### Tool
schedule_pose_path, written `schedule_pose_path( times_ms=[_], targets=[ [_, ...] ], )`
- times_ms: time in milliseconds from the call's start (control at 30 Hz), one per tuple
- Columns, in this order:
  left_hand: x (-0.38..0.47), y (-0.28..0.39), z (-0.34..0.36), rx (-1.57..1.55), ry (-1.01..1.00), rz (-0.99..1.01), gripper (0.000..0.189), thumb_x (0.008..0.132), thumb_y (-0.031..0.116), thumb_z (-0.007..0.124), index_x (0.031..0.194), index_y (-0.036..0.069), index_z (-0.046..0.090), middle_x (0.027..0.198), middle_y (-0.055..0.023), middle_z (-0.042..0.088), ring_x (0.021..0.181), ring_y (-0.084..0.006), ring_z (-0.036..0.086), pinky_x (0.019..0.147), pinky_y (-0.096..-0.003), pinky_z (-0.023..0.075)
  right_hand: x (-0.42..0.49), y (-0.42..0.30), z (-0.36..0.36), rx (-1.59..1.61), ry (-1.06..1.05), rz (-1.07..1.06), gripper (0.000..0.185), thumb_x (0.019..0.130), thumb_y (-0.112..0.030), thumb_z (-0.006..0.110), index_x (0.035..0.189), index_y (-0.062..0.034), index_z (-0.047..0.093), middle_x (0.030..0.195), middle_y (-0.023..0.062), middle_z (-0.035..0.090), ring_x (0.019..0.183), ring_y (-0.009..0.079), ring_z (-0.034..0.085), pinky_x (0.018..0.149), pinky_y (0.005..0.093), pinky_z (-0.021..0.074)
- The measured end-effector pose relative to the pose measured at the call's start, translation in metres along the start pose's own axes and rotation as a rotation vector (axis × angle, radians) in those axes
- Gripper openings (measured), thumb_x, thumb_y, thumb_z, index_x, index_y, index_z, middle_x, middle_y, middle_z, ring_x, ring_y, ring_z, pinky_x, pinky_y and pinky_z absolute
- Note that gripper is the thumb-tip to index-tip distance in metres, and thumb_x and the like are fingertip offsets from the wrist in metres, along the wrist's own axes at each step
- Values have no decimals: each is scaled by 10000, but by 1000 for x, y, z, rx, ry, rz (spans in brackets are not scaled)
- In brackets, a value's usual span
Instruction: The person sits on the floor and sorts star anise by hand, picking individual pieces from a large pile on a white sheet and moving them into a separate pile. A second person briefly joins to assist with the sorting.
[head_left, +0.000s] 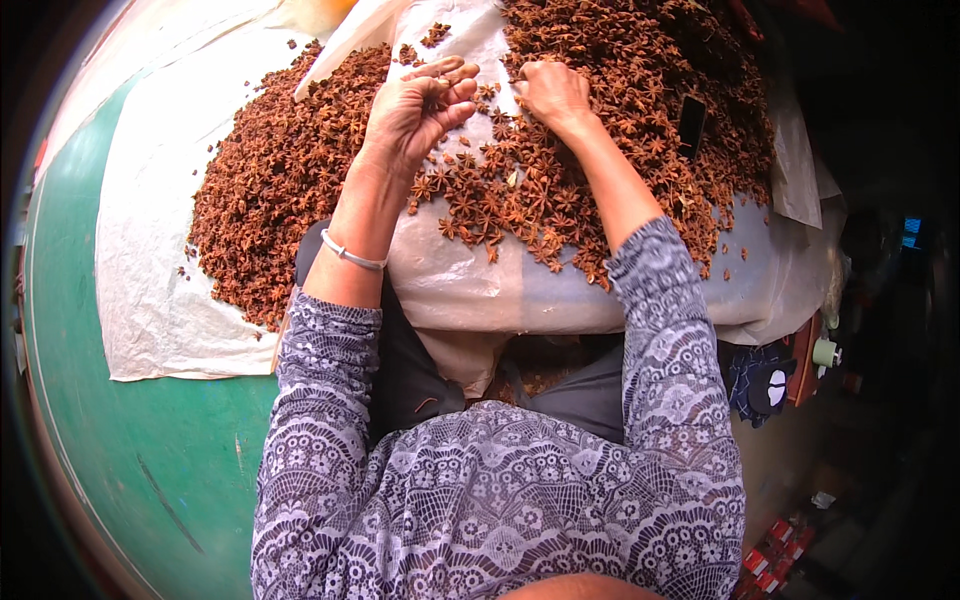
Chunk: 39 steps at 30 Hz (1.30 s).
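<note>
Dried star anise lies before me in two heaps: a dense heap at the left and a large heap at the right, whose looser pieces spread toward me. My left hand is raised palm up between the heaps, its fingers curled around dark pieces that look like star anise. A silvery bracelet circles that wrist. My right hand is palm down at the left edge of the right heap, fingers bent down; their tips are hidden, so what they hold cannot be told.
A whitish plastic sheet lies under the right heap, and a white sheet under the left one, over a green surface. A dark phone rests on the right heap. A green cup-like object stands beyond the right edge.
</note>
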<state>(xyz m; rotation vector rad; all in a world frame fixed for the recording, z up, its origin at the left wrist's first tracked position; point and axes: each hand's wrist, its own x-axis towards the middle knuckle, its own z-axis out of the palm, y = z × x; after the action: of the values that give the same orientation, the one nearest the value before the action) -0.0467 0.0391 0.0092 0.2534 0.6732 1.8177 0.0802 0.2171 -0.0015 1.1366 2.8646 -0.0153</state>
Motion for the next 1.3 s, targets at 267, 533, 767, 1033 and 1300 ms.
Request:
schedule_pose_path(
  times_ms=[267, 533, 767, 1033, 1300],
  targets=[
    [-1, -1, -7, -17, -92, -44, 294, 946, 6, 536, 1200, -132, 488, 985, -244, 638, 715, -215, 653, 582, -306, 570, 0, -6, 36, -272, 126, -151, 145, 887, -60, 536, 851, -87, 674, 842, 116, 678, 751, 213, 675, 627, 413, 528],
    [-13, -6, 3, 524, 26, 195, 155, 935, 175, 607, 936, 28, 654, 638, 21, 568, 461, -47, 455, 408, -213, 421, -26, 8, -2, 863, 199, -33, 65, 890, -132, 662, 915, -124, 722, 807, 21, 721, 705, 76, 648, 603, 236, 534],
    [-13, 7, -4, 613, 74, 284, 173, 892, 199, 660, 857, 32, 688, 557, 62, 472, 429, -53, 387, 398, -214, 347, -47, 9, -30, 1187, 271, -97, 94, 913, -115, 654, 989, -92, 704, 819, 8, 716, 642, 28, 602, 549, 178, 491],
    [-12, 31, 14, 324, 47, 269, 92, 878, 117, 665, 940, 65, 622, 680, 18, 551, 441, -46, 383, 376, -202, 295, -58, 36, -7, 1237, 269, -126, 114, 923, -135, 652, 1002, -62, 689, 881, 21, 708, 767, 74, 664, 630, 211, 557],
    [-22, 14, 18, 491, 30, 344, 107, 856, 136, 678, 791, 51, 672, 512, 69, 436, 384, -37, 325, 369, -207, 223, -67, 12, -16, 1112, 399, -20, 70, 825, -50, 673, 875, -12, 702, 774, 23, 683, 710, 88, 603, 632, 239, 474]
  ],
)
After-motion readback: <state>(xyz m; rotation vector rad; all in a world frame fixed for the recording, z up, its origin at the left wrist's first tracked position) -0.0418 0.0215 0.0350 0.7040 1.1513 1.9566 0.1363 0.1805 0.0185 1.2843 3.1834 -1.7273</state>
